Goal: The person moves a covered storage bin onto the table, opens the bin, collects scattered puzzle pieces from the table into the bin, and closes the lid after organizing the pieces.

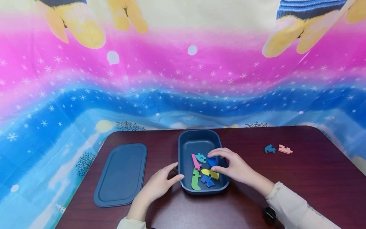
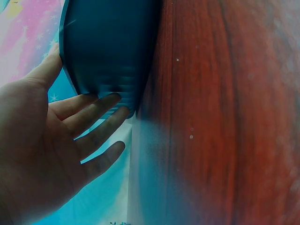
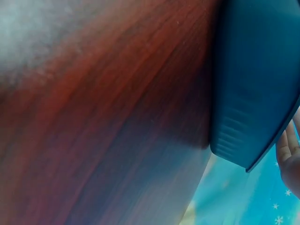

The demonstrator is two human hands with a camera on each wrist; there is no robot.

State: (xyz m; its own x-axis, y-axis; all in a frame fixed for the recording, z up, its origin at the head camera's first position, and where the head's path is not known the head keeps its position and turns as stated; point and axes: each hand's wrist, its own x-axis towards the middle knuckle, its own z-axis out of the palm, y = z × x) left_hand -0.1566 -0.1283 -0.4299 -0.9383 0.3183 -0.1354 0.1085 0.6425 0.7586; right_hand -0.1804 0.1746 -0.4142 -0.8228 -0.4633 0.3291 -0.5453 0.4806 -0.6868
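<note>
In the head view a dark blue-grey box [image 1: 199,136] stands lidless on the table. Inside lie foam-like puzzle pieces: a pink piece [image 1: 196,161], a teal piece [image 1: 201,157], a green piece [image 1: 195,180], a yellow piece [image 1: 210,174] and a blue notched piece [image 1: 207,181]. Over the box's right side, my right hand [image 1: 233,165] pinches another blue puzzle piece [image 1: 211,161] between thumb and fingers. My left hand [image 1: 160,182] touches the box's left wall, its fingers extended and spread in the left wrist view. Only part of the right hand [image 3: 291,164] shows in the right wrist view.
The box's flat lid [image 1: 122,175] lies left of it. Toward the right back are a dark teal puzzle piece [image 1: 270,149] and a peach puzzle piece [image 1: 285,149]. A patterned cloth [image 1: 183,79] hangs behind the dark red wooden table [image 1: 303,178].
</note>
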